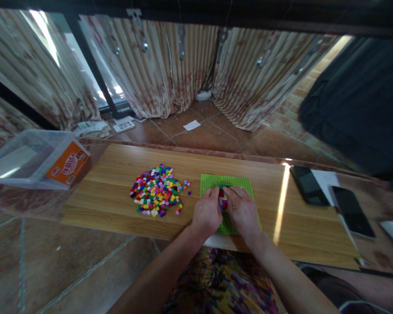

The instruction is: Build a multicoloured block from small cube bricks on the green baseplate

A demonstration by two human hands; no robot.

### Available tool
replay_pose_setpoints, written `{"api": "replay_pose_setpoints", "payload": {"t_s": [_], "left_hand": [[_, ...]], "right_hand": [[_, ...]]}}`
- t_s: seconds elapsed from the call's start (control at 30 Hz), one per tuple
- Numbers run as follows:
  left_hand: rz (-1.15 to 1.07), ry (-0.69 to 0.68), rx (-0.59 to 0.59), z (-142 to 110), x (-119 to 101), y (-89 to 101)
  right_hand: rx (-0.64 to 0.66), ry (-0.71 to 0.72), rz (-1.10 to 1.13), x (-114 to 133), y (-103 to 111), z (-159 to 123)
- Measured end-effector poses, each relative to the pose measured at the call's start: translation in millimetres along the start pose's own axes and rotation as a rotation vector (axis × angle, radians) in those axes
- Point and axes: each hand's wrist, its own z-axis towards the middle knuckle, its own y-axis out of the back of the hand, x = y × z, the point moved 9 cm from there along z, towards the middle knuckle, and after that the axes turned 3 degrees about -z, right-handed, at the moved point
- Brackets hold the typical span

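A light green studded baseplate (210, 179) lies on the wooden board in front of me. On it stands a small build of building bricks (223, 201) in red, pink, white and dark green, partly covered by my fingers. My left hand (207, 213) grips the build from its left side, fingers bent and closed. From the right, my right hand (243, 212) closes on the same bricks, its fingertips near the dark green ones at the far end. Exactly which bricks each hand pinches is hidden. Left of the baseplate lies a loose pile of multicoloured bricks (157, 190).
A clear plastic bin (26, 174) with an orange label stands at the far left. Two dark phones, one (309, 185) nearer the board and another (353, 211) beyond it, lie at the right by white paper. Patterned curtains (170, 74) hang behind the table.
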Motion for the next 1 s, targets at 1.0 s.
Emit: {"api": "replay_pose_setpoints", "payload": {"t_s": [1.0], "left_hand": [[-0.094, 0.110, -0.208, -97.4, 67.6, 77.2]], "right_hand": [[0.181, -0.049, 0.379, 88.1, -69.5, 35.4]]}}
